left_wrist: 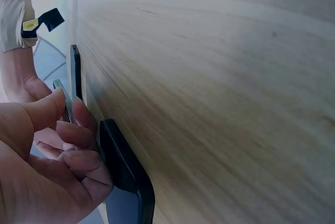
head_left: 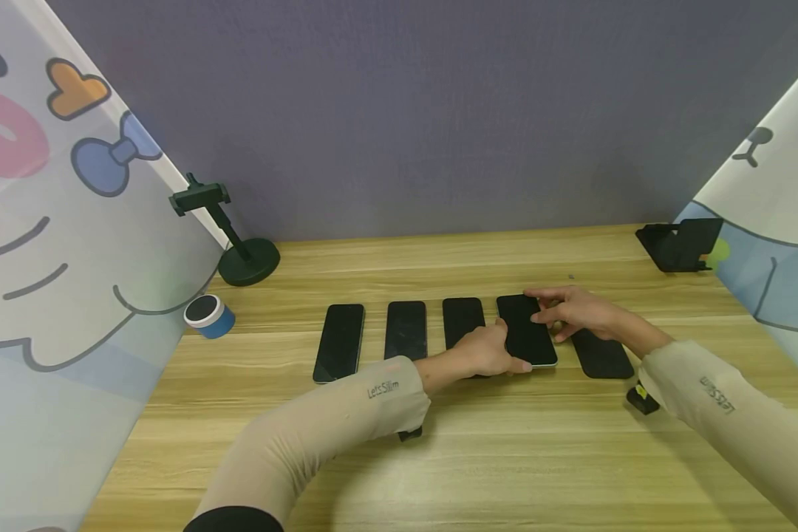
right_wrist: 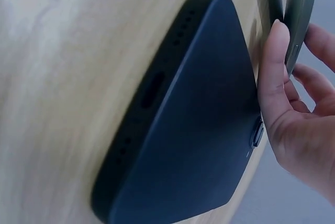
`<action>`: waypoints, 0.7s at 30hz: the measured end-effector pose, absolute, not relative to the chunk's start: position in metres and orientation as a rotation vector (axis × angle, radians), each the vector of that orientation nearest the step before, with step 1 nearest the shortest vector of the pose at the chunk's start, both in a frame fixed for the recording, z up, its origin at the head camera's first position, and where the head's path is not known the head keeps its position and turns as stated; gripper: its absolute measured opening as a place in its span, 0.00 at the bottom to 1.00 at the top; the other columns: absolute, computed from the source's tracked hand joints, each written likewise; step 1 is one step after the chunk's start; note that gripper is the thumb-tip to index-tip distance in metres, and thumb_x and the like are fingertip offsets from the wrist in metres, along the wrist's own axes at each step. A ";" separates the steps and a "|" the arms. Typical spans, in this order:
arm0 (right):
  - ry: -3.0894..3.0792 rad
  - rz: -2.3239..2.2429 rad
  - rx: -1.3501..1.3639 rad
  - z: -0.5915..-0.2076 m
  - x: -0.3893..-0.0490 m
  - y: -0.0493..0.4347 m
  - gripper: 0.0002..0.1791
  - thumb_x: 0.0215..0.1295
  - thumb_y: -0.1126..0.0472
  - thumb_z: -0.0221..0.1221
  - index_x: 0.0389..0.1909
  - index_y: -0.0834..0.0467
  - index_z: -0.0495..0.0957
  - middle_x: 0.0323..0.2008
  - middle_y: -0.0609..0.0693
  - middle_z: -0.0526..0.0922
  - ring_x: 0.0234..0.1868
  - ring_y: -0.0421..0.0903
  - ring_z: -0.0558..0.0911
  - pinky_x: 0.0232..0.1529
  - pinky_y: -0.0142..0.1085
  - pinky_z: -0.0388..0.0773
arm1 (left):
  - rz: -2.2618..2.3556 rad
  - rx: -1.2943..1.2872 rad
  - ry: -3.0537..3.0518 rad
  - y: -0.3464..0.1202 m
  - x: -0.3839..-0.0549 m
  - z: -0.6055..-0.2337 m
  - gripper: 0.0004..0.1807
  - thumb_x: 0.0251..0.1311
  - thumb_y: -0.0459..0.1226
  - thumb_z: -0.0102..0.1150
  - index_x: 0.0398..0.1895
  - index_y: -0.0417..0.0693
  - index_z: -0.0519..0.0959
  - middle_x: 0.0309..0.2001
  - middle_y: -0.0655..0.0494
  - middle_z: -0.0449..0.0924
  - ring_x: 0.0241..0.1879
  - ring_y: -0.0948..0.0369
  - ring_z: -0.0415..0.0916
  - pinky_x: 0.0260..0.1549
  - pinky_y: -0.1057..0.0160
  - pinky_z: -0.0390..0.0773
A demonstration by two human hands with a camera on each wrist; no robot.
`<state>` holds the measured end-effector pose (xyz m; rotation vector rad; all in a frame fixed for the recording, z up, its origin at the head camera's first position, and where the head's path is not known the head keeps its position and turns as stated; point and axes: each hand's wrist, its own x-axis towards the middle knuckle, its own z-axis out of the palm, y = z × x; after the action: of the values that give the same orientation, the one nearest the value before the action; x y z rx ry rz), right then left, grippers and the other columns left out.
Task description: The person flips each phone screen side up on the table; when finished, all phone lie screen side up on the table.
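Observation:
A smartphone (head_left: 525, 329) with a dark screen facing up is held by both hands, fourth from the left in a row of phones. My left hand (head_left: 480, 352) pinches its near end, and in the left wrist view the thumb (left_wrist: 49, 110) and fingers close on its thin edge. At the far right corner, my right hand (head_left: 584, 310) grips the phone's side. The right wrist view shows that phone's side (right_wrist: 302, 20) between thumb and fingers. Whether it touches the table is hidden. Beneath the right wrist lies a dark phone (head_left: 601, 356), its back with a camera bump facing up.
To the left lie three more phones, the leftmost (head_left: 339, 343), a second (head_left: 406, 329) and a third (head_left: 463, 319) partly covered by my left hand. A dark green stand (head_left: 249, 262), a blue-and-white jar (head_left: 218, 321) and a black holder (head_left: 685, 247) stand near the edges.

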<state>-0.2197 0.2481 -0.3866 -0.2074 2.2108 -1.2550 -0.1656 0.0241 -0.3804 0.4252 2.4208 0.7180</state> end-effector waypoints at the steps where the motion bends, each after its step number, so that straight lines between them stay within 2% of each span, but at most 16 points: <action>1: 2.211 -1.254 -0.212 -0.386 -0.220 0.248 0.42 0.71 0.57 0.61 0.79 0.58 0.52 0.43 0.56 0.65 0.28 0.43 0.73 0.32 0.41 0.84 | 0.695 0.425 2.434 0.025 -0.166 -0.380 0.53 0.63 0.56 0.64 0.81 0.46 0.48 0.22 0.58 0.83 0.17 0.60 0.77 0.23 0.66 0.74; 8: 2.221 -1.230 -0.243 -0.387 -0.220 0.247 0.43 0.70 0.57 0.62 0.80 0.59 0.51 0.41 0.55 0.65 0.27 0.44 0.72 0.30 0.41 0.82 | 0.577 0.412 2.500 0.028 -0.165 -0.381 0.53 0.60 0.58 0.66 0.81 0.49 0.51 0.23 0.60 0.81 0.19 0.62 0.76 0.21 0.66 0.73; 15: 2.248 -1.177 -0.262 -0.387 -0.221 0.246 0.44 0.69 0.54 0.62 0.80 0.59 0.51 0.41 0.56 0.69 0.27 0.45 0.74 0.28 0.41 0.81 | 0.550 0.421 2.483 0.030 -0.168 -0.383 0.54 0.61 0.58 0.65 0.81 0.49 0.48 0.20 0.60 0.82 0.13 0.63 0.71 0.16 0.68 0.70; 21: 2.230 -1.181 -0.264 -0.387 -0.220 0.245 0.44 0.70 0.57 0.62 0.80 0.59 0.50 0.35 0.52 0.69 0.24 0.43 0.71 0.25 0.39 0.78 | 0.611 0.478 2.408 0.026 -0.169 -0.379 0.55 0.63 0.56 0.64 0.81 0.44 0.44 0.21 0.64 0.83 0.20 0.64 0.79 0.22 0.68 0.73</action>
<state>-0.2198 0.2454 -0.3870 -0.2645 2.2299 -1.1813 -0.1694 0.0265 -0.3793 0.4783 2.4082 0.6106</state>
